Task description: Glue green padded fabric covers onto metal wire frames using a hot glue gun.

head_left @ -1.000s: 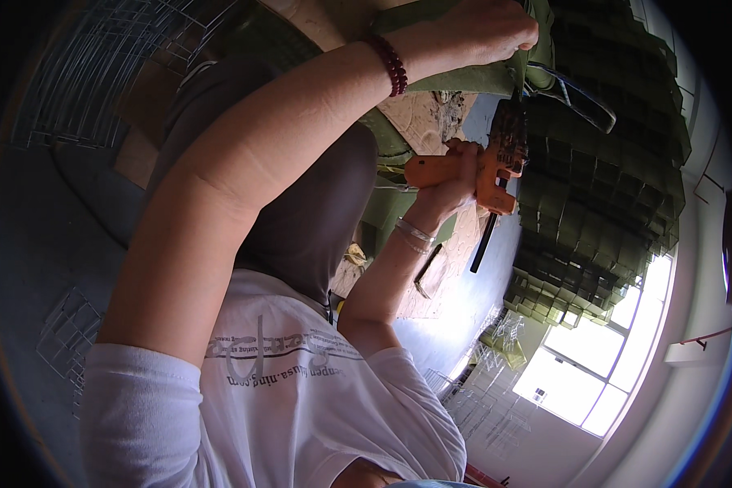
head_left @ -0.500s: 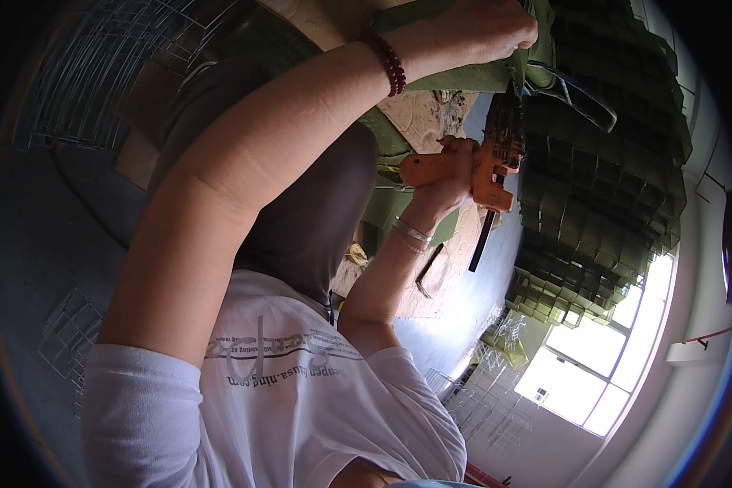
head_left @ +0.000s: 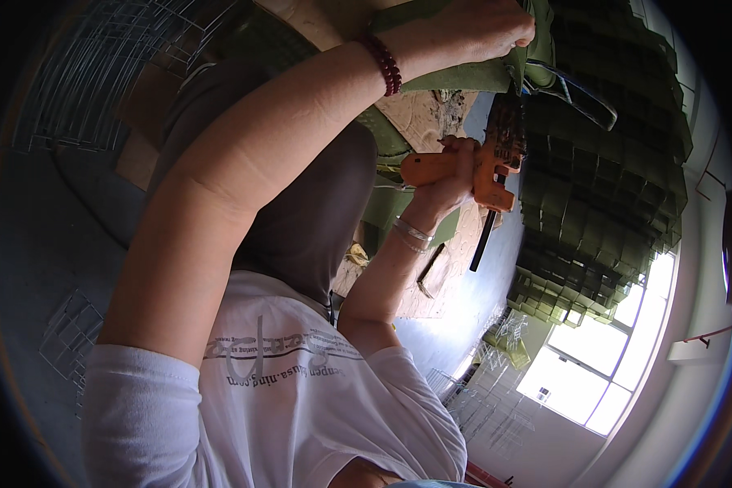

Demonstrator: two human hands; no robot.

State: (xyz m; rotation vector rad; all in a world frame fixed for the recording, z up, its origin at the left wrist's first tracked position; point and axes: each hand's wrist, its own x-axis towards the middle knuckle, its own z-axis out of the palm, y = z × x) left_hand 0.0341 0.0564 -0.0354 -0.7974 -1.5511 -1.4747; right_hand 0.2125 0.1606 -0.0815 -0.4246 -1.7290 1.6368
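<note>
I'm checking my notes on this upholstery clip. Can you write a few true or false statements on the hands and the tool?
1. The right hand grips an orange staple gun. True.
2. The left hand lies flat on the floor. False: it clutches green fabric above the tool.
3. A dark red bead bracelet sits on the left wrist. True.
4. The staple gun is blue. False: it is orange with a black hose below.
5. Stacked green cushions stand beside the tool. True.
</note>
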